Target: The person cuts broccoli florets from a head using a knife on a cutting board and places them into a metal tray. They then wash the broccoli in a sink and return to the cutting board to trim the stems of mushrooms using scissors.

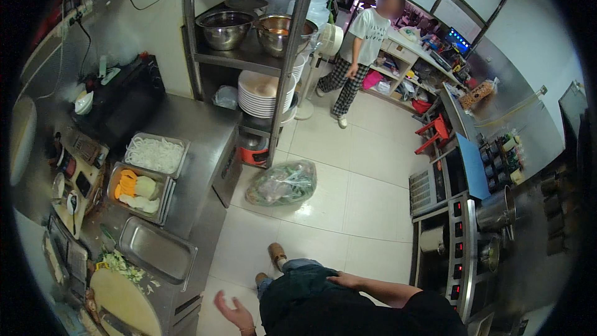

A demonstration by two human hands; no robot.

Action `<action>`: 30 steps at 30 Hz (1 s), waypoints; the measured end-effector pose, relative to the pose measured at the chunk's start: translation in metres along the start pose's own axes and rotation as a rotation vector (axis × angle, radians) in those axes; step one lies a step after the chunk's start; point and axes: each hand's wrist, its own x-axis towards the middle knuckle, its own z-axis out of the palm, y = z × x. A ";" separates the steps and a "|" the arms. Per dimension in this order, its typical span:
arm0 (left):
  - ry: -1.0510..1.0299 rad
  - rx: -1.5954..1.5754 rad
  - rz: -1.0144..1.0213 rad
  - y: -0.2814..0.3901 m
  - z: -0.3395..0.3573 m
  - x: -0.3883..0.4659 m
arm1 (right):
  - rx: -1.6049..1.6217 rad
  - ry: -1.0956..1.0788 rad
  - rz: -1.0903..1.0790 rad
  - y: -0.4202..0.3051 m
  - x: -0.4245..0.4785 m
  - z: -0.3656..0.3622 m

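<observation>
My left hand (pixel 233 310) hangs beside my body over the floor, fingers apart and holding nothing, near the edge of the steel counter (pixel 186 252). Across my front, my right hand (pixel 344 280) rests against the dark green cloth at my waist; whether its fingers grip the cloth I cannot tell. A round cutting board (pixel 123 301) lies on the counter with a cleaver (pixel 121 324) over its lower edge. Chopped greens (pixel 122 263) are scattered above the board, beside a shallow steel tray (pixel 158 249). Farther along stand a pan of orange and pale vegetables (pixel 135 190) and a tray of white strips (pixel 156 154).
A clear plastic bag of greens (pixel 282 183) sits on the tiled floor ahead. Beyond it, a steel shelf (pixel 233 56) holds bowls and stacked plates. A person (pixel 368 37) walks near a standing fan (pixel 329 39). Cooking equipment with pots (pixel 496 210) lines the right side.
</observation>
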 end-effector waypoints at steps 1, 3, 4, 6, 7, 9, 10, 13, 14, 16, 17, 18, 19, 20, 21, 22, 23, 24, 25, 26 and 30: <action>-0.215 -0.073 -0.068 0.008 0.004 -0.007 | 0.003 0.019 0.041 0.002 -0.001 -0.001; -0.535 -0.112 -0.032 -0.010 0.030 -0.025 | -0.002 0.030 0.033 0.004 -0.004 -0.010; -0.696 -0.099 -0.121 -0.015 0.041 -0.030 | -0.007 0.024 -0.021 0.001 -0.006 -0.017; -0.994 -0.057 -0.252 -0.021 0.065 -0.039 | -0.015 0.016 -0.033 0.017 0.004 -0.033; -1.065 -0.059 -0.276 -0.020 0.079 -0.039 | -0.026 0.013 0.002 0.034 0.021 -0.046; -1.121 -0.053 -0.306 -0.014 0.104 -0.036 | -0.039 0.043 0.034 0.053 0.039 -0.072; -1.129 -0.049 -0.313 -0.009 0.117 -0.032 | -0.042 0.077 0.032 0.055 0.041 -0.087; -1.146 -0.042 -0.322 0.020 0.169 -0.028 | -0.066 0.135 -0.009 0.112 0.085 -0.139; -1.161 -0.046 -0.322 0.031 0.192 -0.031 | -0.078 0.149 -0.019 0.146 0.107 -0.157; -1.087 -0.019 -0.330 0.050 0.208 -0.020 | -0.012 0.090 -0.131 0.117 0.094 -0.195; -1.069 -0.012 -0.337 0.058 0.218 -0.019 | 0.025 0.065 -0.164 0.110 0.075 -0.210; -1.057 -0.017 -0.336 0.068 0.231 -0.020 | 0.052 0.102 -0.172 0.109 0.065 -0.226; -1.052 -0.012 -0.344 0.073 0.240 -0.023 | 0.087 0.133 -0.174 0.112 0.056 -0.236; -1.040 -0.011 -0.346 0.078 0.250 -0.023 | 0.120 0.163 -0.177 0.113 0.050 -0.245; -1.037 -0.009 -0.350 0.082 0.259 -0.025 | 0.109 0.159 -0.176 0.112 0.043 -0.255; -1.027 -0.011 -0.352 0.085 0.266 -0.025 | 0.094 0.155 -0.178 0.108 0.037 -0.267; -1.017 -0.008 -0.357 0.087 0.269 -0.025 | 0.081 0.150 -0.183 0.103 0.036 -0.279; -1.007 -0.005 -0.357 0.089 0.272 -0.023 | 0.052 0.095 -0.166 0.098 0.039 -0.289; -1.008 -0.008 -0.356 0.088 0.277 -0.021 | 0.019 0.051 -0.143 0.095 0.043 -0.299; -1.009 -0.011 -0.355 0.086 0.281 -0.019 | -0.013 0.002 -0.122 0.094 0.046 -0.307; -1.031 -0.098 -0.321 0.047 0.296 0.011 | -0.040 0.075 -0.240 0.136 0.142 -0.290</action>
